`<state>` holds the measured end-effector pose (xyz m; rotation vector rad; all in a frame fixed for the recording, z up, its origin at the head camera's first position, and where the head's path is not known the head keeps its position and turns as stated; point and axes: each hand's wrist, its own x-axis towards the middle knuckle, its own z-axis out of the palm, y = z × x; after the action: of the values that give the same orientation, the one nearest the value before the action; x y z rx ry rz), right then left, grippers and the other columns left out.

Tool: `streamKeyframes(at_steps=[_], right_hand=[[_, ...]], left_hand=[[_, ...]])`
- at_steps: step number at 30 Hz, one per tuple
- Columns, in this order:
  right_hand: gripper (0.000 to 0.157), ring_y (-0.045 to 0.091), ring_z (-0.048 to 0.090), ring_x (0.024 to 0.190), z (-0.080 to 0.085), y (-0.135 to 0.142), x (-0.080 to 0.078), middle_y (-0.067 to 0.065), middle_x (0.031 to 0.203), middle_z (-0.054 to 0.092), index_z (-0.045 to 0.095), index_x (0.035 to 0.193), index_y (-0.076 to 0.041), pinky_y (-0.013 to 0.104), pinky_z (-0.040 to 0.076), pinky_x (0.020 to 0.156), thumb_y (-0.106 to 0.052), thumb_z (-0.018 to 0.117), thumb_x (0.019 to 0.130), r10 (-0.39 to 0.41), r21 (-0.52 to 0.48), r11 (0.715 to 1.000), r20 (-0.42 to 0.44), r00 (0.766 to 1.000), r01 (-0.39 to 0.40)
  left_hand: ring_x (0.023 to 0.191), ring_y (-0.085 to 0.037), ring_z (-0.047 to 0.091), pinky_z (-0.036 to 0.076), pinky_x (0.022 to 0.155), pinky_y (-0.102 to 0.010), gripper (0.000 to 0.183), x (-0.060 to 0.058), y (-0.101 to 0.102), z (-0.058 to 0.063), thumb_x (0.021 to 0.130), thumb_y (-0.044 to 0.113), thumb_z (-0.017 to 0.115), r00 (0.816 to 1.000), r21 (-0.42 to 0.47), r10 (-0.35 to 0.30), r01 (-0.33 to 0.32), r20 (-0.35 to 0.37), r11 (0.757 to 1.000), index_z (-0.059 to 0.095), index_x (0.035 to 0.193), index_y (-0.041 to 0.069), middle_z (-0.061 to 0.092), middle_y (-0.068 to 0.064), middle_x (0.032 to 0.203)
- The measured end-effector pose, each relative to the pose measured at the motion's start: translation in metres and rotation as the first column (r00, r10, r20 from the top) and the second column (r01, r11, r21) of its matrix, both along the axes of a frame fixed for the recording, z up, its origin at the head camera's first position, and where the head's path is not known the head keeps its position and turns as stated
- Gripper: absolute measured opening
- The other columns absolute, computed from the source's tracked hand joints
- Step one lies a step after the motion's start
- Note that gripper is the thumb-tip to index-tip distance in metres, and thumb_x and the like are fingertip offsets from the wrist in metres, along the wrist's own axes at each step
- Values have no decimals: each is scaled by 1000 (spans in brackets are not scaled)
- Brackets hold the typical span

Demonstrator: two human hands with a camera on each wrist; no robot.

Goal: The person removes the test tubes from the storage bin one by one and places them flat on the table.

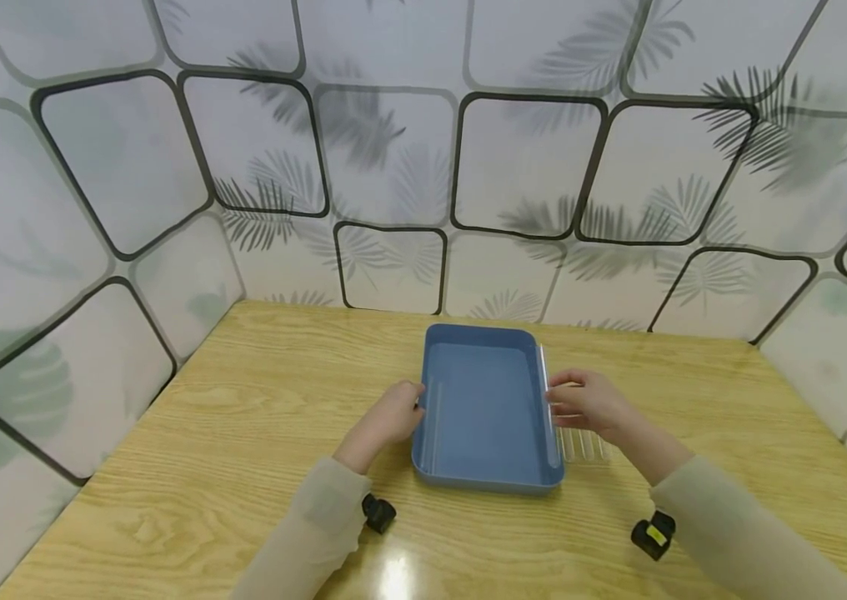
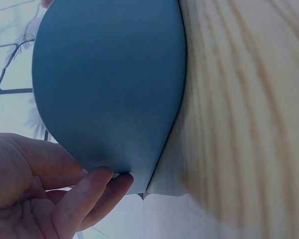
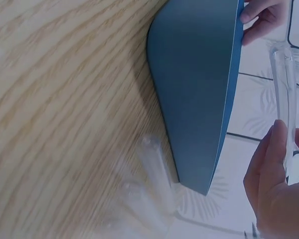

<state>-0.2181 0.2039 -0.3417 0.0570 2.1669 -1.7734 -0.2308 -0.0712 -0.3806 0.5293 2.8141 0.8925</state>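
A blue rectangular tray [image 1: 487,400] stands on the table. My left hand [image 1: 396,410] is at its left wall; the left wrist view shows this hand [image 2: 55,184] pinching the wall near the rim, fingertips on the outer face. My right hand [image 1: 590,404] holds a clear test tube [image 1: 545,375] lengthwise over the tray's right rim. In the right wrist view that tube [image 3: 283,84] runs up from between the thumb and fingers of the right hand [image 3: 284,194]. Inside the tray, clear tubes [image 1: 435,425] lie along the left side, faint against the blue.
Several more clear tubes [image 1: 584,447] lie side by side on the wooden table [image 1: 281,400], right of the tray and partly under my right hand. Their rounded ends [image 3: 152,149] show blurred in the right wrist view. A patterned wall [image 1: 393,167] encloses the table's back and sides.
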Motion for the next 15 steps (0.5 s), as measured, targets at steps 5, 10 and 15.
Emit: streamKeyframes(at_steps=[5,10,15], right_hand=[[22,11,57,66,1,14,-1,5,80,51,45,101,4,25,53,62,-5,53,84,-23,-12,1000,2,1000,23],[21,12,58,69,-1,29,-2,6,84,51,45,102,3,26,53,63,-7,53,86,-42,-5,999,19,999,42],[17,12,59,70,-6,46,-5,4,85,52,46,100,0,25,53,64,-8,53,87,-59,-20,998,31,998,60]], left_hand=[[102,-25,51,46,82,-35,38,-1,-1,0,88,0,47,999,20,7,-8,31,1000,41,124,-14,44,-26,125],[108,-29,49,45,85,-36,39,-1,-1,0,89,1,48,999,26,15,-16,53,1000,41,124,-14,43,-26,126],[109,-30,48,46,85,-36,39,-1,-1,0,89,1,48,998,37,20,-22,62,999,41,125,-13,43,-25,126]])
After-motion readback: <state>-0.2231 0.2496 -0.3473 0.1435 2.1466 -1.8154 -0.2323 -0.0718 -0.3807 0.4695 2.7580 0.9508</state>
